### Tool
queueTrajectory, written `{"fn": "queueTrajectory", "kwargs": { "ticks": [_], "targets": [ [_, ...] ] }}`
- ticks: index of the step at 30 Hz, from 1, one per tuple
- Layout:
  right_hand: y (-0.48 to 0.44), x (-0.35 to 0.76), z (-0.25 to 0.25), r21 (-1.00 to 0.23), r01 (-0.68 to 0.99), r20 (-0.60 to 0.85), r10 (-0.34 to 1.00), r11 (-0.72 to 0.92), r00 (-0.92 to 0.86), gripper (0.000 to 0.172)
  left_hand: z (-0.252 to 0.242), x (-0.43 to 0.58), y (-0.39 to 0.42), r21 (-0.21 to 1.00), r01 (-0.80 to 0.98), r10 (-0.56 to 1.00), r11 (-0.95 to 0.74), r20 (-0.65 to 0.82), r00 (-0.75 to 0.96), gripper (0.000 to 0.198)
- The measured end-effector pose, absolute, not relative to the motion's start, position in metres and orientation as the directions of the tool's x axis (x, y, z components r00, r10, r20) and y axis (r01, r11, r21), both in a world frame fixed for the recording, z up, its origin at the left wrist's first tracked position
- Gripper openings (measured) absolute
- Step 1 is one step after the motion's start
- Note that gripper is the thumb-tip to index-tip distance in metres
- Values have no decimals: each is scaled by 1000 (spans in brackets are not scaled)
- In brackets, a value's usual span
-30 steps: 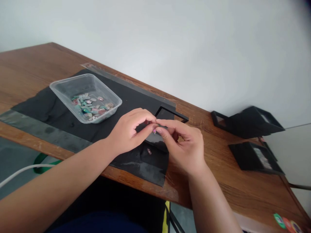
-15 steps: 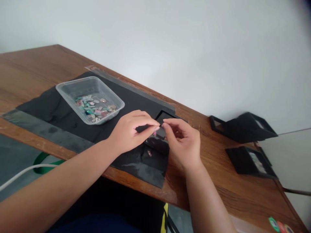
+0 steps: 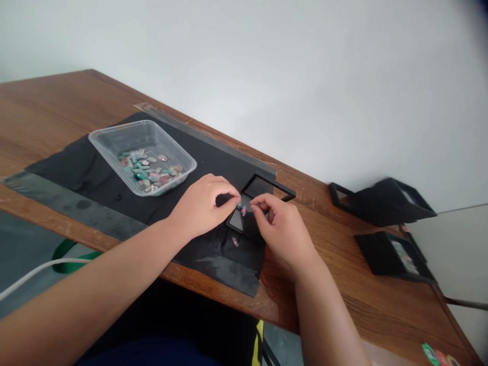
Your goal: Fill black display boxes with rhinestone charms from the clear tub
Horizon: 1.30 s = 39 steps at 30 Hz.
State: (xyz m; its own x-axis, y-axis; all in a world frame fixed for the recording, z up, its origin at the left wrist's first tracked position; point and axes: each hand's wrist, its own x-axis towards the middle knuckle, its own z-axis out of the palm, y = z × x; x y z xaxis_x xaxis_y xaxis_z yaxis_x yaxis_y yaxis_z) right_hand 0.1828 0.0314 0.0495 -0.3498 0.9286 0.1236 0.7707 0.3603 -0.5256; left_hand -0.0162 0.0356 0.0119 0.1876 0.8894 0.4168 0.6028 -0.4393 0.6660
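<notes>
My left hand (image 3: pixel 206 203) is pinched, fingertips above an open black case (image 3: pixel 249 235) with a framed clear lid (image 3: pixel 292 194). My right hand (image 3: pixel 280 218) faces it, also pinched over the case. Whatever either pinch holds is too small to make out. Just below my left fingertips shows a small pink piece (image 3: pixel 244 210) with a bit of teal beside it; I cannot tell if it hangs or lies in the case. In front of the case, a pinkish oval piece (image 3: pixel 235 242) rests on the black sheet (image 3: pixel 224 152).
A clear plastic tub (image 3: pixel 143 124) with several small coloured pieces (image 3: pixel 147 170) stands to the left on the sheet. More black cases (image 3: pixel 385 201) lie open at the right of the wooden table (image 3: pixel 343 295). A white cable (image 3: pixel 34 274) runs at lower left. Behind is a pale wall.
My hands have drawn apart and lowered slightly; fingertips that nearly met now have a gap between them. More of the case and its lid shows. The tub and loose oval piece stay put.
</notes>
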Motion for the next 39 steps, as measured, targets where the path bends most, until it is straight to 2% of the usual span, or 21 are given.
{"fn": "queueTrajectory", "kwargs": {
  "ticks": [9,15,20,24,27,33,39],
  "targets": [
    [36,185,43,-521,786,34,929,332,-369,12,10,-17,35,590,679,892,-438,381,245,18],
    [39,189,43,-517,796,-25,924,316,-383,13,7,-18,34,529,793,943,-302,289,167,33],
    [40,192,47,-608,774,-124,941,180,-316,16,6,-17,35,508,820,962,-264,200,186,32],
    [43,196,46,-673,739,-222,943,35,-246,18,6,-17,35,517,817,966,-255,180,187,31],
    [45,199,45,-705,710,-252,938,-9,-237,21,7,-17,36,523,812,965,-259,177,194,33],
    [43,197,45,-700,711,-162,955,66,-248,20,7,-16,36,536,801,963,-267,181,200,34],
    [42,193,43,-554,814,-121,950,175,-287,21,7,-16,36,550,790,962,-270,176,207,33]
  ]
}}
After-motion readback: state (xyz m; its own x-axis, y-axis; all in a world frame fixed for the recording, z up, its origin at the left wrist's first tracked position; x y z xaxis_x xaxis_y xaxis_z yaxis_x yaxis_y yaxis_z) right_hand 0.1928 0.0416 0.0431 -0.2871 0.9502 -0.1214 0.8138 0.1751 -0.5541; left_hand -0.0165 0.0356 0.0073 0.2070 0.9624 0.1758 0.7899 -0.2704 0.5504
